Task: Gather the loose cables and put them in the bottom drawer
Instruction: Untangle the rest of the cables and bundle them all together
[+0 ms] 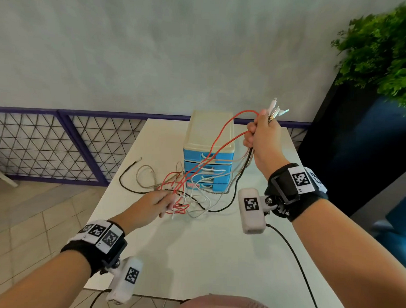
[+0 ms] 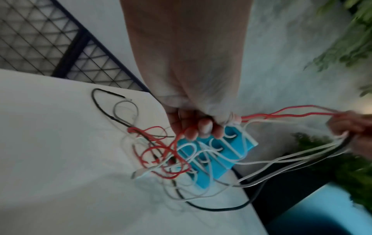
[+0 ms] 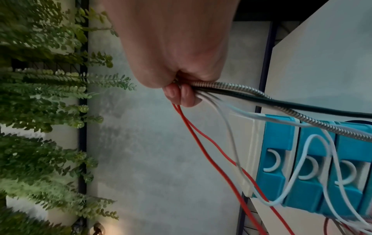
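The cables (image 1: 196, 174) are red, white, black and shiny silver, and one silver cable (image 3: 292, 109) has a twisty spiral pattern. The little drawer box (image 1: 209, 140) has bright blue drawers with white handles and a cream top, and it sits on a white table (image 1: 193, 257). The plant (image 1: 385, 49) is green, and the fence (image 1: 48, 146) is purple with black criss-cross wire.

A white bench (image 1: 193, 257) stands before a pale wall (image 1: 178, 49), a purple-framed mesh fence (image 1: 48, 148) running along behind it, leafy green plant (image 1: 385, 49) hanging at right, beige floor tiles (image 1: 34, 217) at left.
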